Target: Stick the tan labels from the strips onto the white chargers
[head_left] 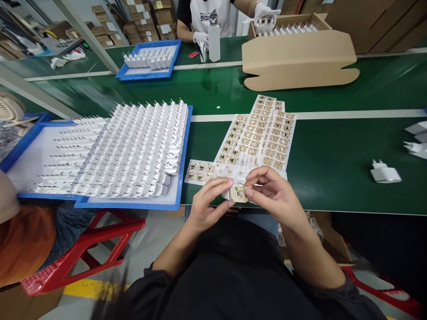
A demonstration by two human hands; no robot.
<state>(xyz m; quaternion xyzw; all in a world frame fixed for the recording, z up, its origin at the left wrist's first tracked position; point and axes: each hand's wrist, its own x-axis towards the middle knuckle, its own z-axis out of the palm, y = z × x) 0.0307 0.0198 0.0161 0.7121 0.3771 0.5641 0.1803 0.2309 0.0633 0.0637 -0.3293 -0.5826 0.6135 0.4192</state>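
Note:
My left hand [207, 205] pinches a white plug-in charger [227, 194] between thumb and fingers, just over the table's front edge. A beige label [239, 194] lies against the charger's face toward me. At the label's right edge, my right hand [275, 195] has thumb and forefinger closed on it; whether the whole label is stuck down I cannot tell. Right behind the hands are overlapping sheets of beige labels [253, 133], with a smaller label sheet [200, 172] to their left.
Left of me, a blue-rimmed tray [185, 155] carries rows of white chargers [140, 146]. A single charger [386, 172] lies on the green table [336, 164] at right. Across it are an open carton [300, 58], another blue tray [176, 49], a bottle [214, 40] and a gloved co-worker [213, 18].

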